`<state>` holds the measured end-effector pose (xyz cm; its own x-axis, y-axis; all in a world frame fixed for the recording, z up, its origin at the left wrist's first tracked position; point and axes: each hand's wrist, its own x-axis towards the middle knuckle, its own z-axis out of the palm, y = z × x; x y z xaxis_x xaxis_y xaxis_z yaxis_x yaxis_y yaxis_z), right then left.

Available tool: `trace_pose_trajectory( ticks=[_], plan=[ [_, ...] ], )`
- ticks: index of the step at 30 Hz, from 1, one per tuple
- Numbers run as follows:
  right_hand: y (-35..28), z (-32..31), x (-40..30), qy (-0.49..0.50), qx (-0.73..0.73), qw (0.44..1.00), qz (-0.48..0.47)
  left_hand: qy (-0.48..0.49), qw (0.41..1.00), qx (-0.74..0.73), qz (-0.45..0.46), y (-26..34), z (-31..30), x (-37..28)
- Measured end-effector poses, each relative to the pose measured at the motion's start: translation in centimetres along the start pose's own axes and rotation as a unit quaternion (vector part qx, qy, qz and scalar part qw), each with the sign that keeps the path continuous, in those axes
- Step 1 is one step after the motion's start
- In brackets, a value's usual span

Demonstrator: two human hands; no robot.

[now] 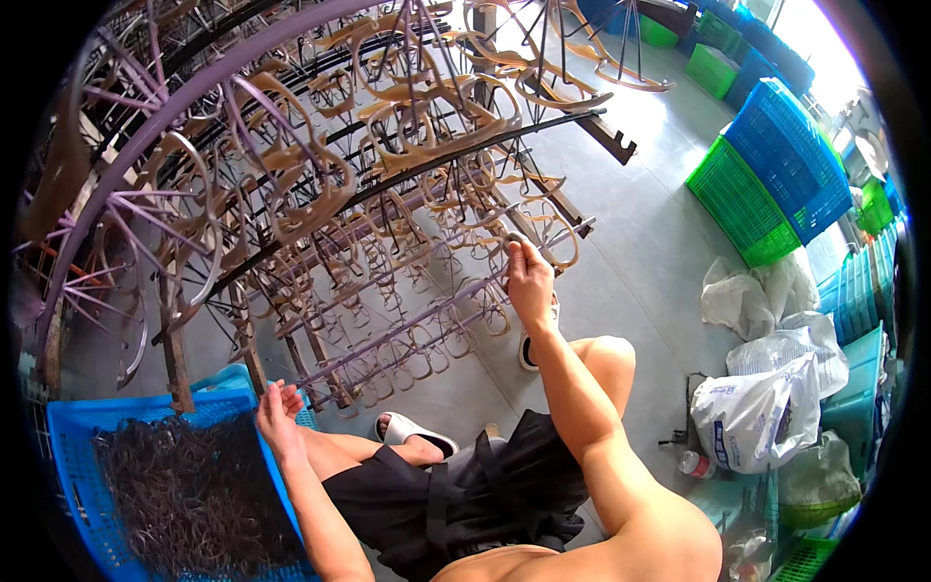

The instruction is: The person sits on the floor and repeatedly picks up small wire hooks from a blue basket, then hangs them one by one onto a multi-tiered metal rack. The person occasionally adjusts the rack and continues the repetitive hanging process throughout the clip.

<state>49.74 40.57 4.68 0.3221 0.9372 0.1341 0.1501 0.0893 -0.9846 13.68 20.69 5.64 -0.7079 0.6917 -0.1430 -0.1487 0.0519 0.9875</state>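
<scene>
A tall rack carries rows of brown eyeglass frames [429,124] on thin prongs along bars. My right hand [529,280] is raised at the right end of a lower purple bar [436,309], its fingers closed around something at that end; the exact thing is hidden. My left hand [280,415] is at the left end of the lower bars, palm up with fingers partly curled, near a brown upright of the rack; whether it touches the bar is unclear. Beside my left forearm stands a blue plastic basket [73,465] holding a heap of dark eyeglass frames [189,495].
Stacked green [742,204] and blue plastic crates [789,156] stand at the right. White plastic bags [756,415], a bottle [696,464] and teal trays [858,291] lie below them. A notched metal arm [614,142] juts from the rack towards the right.
</scene>
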Motion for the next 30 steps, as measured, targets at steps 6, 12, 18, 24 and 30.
trace_pose_trajectory(
  ticks=[6,12,18,24,30],
  plan=[
    [-1.6,-1.0,1.4,-0.060,0.185,0.976,0.100,0.077,0.984,0.152,0.059,0.3,-6.3,0.5],
    [-3.5,-2.2,-3.1,0.029,-0.301,0.936,-0.180,0.207,0.786,0.580,-0.052,-0.7,-19.1,2.8],
    [-2.1,2.9,-13.1,-0.162,-0.218,0.945,-0.180,0.181,0.718,0.669,-0.068,-10.7,-25.7,4.7],
    [-2.6,5.3,-20.8,-0.437,-0.190,0.870,-0.127,0.105,0.682,0.705,-0.161,-9.8,-26.5,6.7],
    [-6.9,10.2,-24.5,-0.619,-0.143,0.767,-0.090,0.159,0.729,0.663,0.052,-5.4,-24.1,2.4]
  ],
)
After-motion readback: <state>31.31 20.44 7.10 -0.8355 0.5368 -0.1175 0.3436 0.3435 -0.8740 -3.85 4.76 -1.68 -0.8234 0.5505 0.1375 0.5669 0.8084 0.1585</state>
